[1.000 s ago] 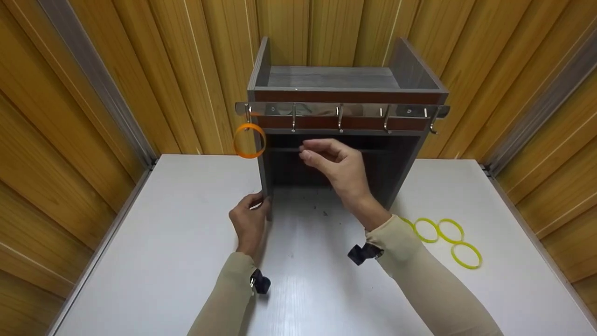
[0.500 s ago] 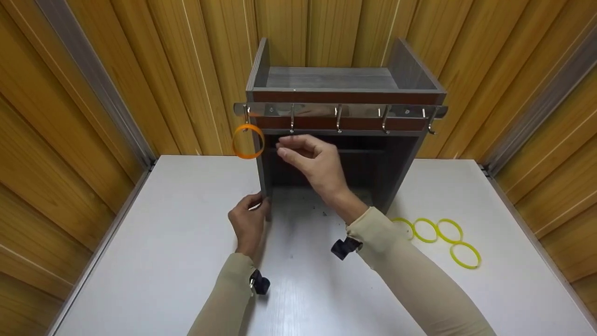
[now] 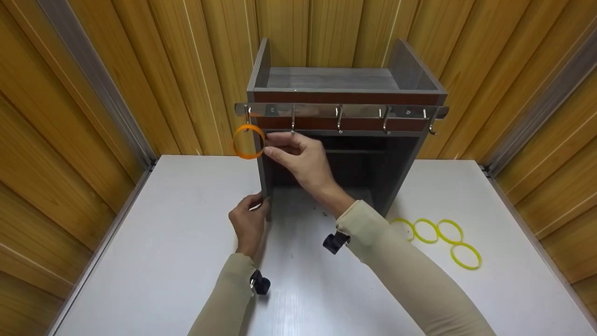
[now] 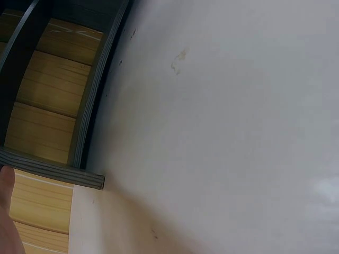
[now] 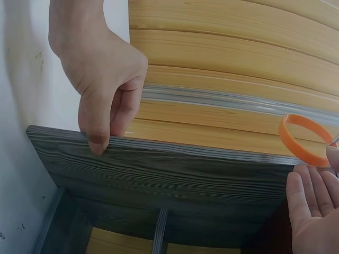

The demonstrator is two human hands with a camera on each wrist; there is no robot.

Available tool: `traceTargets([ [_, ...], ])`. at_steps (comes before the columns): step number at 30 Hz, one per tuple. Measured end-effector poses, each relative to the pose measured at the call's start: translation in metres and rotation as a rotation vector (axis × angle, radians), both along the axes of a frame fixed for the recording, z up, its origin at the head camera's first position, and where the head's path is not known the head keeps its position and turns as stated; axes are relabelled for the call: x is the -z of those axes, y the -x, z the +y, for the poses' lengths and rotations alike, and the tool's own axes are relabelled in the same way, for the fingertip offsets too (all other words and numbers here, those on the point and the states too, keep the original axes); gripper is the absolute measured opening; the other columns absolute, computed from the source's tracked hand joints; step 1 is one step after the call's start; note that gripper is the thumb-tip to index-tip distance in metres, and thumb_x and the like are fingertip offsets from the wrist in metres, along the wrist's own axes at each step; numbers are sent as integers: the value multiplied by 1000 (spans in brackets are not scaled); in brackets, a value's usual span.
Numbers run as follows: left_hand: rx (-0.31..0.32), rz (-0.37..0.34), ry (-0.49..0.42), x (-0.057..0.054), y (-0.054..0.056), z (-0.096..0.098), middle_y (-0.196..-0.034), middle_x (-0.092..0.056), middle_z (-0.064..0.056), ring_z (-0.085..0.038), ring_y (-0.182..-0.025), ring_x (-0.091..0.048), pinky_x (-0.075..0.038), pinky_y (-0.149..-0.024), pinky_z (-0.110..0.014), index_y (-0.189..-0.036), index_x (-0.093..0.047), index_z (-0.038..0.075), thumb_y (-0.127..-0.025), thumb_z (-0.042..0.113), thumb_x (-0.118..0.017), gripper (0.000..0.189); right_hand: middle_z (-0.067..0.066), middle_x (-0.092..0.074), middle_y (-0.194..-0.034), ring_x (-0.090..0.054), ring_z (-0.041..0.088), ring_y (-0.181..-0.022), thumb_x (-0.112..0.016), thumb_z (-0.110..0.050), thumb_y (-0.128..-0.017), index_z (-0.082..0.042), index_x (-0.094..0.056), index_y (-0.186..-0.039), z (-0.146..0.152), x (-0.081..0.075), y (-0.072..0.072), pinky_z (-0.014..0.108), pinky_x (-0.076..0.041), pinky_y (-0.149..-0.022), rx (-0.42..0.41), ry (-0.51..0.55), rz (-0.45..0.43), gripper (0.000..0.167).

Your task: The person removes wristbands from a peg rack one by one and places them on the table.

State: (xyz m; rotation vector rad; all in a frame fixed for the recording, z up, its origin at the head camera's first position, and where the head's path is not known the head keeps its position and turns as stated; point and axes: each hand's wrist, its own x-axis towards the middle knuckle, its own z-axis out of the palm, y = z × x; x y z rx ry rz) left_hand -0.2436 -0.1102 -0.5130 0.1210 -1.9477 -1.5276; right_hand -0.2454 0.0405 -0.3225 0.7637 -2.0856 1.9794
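An orange ring (image 3: 249,141) hangs from the leftmost hook (image 3: 246,114) of a metal hook rail (image 3: 317,110) on a dark grey wooden cabinet (image 3: 266,158). My right hand (image 3: 308,161) is at the ring's right edge, thumb and forefinger slightly parted. Whether the fingertips touch the ring cannot be made out. In the right wrist view, the right fingers (image 5: 305,198) lie just below the orange ring (image 5: 297,142). Low on the cabinet's left side panel, my left hand (image 3: 248,220) pinches the front edge. The right wrist view shows that left hand (image 5: 106,84) with its thumb over the panel (image 5: 185,169).
Several yellow rings (image 3: 449,231) lie on the white table (image 3: 186,261) to the right of the cabinet, one partly behind the right sleeve. More hooks (image 3: 339,119) stick out along the rail. Wood-patterned walls (image 3: 186,70) enclose the table's back and sides.
My right hand has moved left and slightly up, from in front of the cabinet's opening to the orange ring's right edge. The left hand and the orange ring stay in place.
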Motion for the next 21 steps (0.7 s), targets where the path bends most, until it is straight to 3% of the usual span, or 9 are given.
traceTargets([
  [11, 3, -17, 2, 0, 0, 1, -98, -80, -10, -23, -92, -78, -64, -73, -26, -101, -82, 1, -86, -7, -83, 17, 6, -79, -111, -74, 19, -100, -83, -9, -94, 0, -78, -118, -9, 0, 5, 33, -61, -91, 8, -43, 10, 26],
  [21, 3, -13, 7, 0, 1, 2, -96, -80, -10, -25, -91, -78, -64, -72, -26, -100, -82, 1, -87, -5, -83, 15, 7, -77, -107, -74, 20, -95, -83, -7, -93, 1, -78, -112, -13, -1, 2, 35, -63, -88, 8, 17, -10, 21],
])
